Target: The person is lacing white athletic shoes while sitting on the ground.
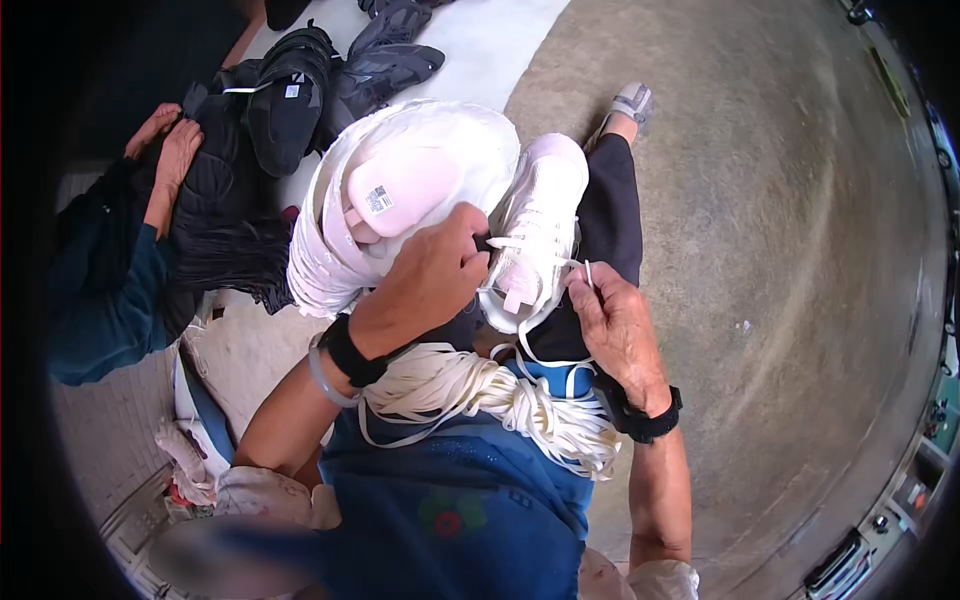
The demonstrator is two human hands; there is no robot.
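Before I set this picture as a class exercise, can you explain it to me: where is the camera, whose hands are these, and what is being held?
The camera sits on a person's head and looks down, so the picture bends at its rim. The two forearms from the lower edge are that person's own. The left hand grips the pale pink shoe at its top; the right hand pinches a white lace coming from it. A bundle of white laces lies across the lap. Beside the shoe is a stack of white shoe parts. At the upper left, another person's hands rest on dark shoes. The concrete floor lies to the right.
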